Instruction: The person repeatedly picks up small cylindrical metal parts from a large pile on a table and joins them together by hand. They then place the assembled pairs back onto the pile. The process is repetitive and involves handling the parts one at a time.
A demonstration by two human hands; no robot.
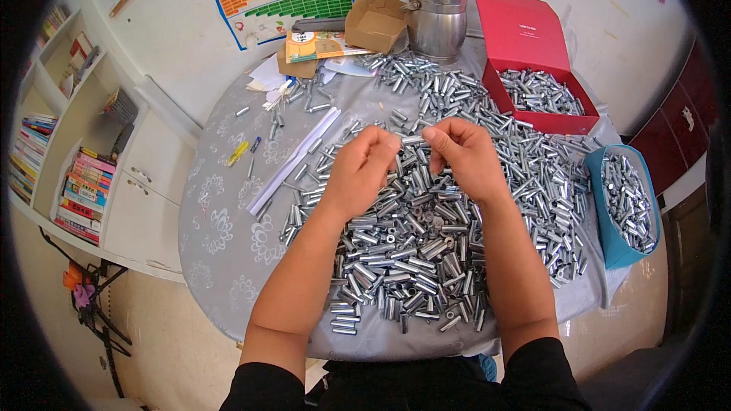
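Above a big heap of short metal tubes (pixel 411 266), my two hands meet near the middle of the table. My left hand (pixel 364 167) is closed, its thumb and forefinger pinching the left end of a small silvery metal tube (pixel 412 140). At that tube's other end, the thumb and fingers of my right hand (pixel 468 156) are closed on it too. The fingers cover both ends, so I cannot tell whether a bolt sits inside. Beyond and to the right of my hands spreads another pile of slender metal pieces (pixel 544 190), some of them like bolts.
A red box (pixel 539 120) with raised lid and a blue container (pixel 609 236), both full of metal pieces, are at the right. Behind are a steel canister (pixel 438 27) and cardboard box (pixel 375 23). A white folded strip (pixel 293 160) and yellow marker (pixel 237 154) lie left.
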